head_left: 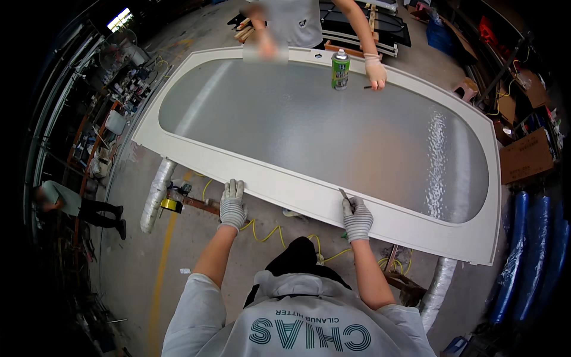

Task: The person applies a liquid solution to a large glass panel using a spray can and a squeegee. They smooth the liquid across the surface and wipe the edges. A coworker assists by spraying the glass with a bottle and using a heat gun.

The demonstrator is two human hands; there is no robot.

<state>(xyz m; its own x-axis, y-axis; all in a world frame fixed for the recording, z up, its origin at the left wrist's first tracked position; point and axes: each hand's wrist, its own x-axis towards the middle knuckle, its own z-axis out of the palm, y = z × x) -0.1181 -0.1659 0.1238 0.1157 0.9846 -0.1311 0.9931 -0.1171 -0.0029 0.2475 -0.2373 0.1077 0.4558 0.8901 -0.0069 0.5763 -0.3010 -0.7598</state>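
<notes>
A large white door panel with a long, rounded pane of frosted glass lies flat in front of me. My left hand, in a striped grey-white glove, rests with fingers stretched out over the panel's near edge and holds nothing. Further right, my right hand, gloved the same way, is closed around a small thin blade-like tool whose tip points at the white border beside the glass. On the far part of the glass stands a green spray can.
Across the panel a co-worker's gloved hand holds a small dark piece near the can. Wrapped support arms carry the panel. Yellow hose loops on the floor below. Blue wrapped rolls and a cardboard box stand right; another person is left.
</notes>
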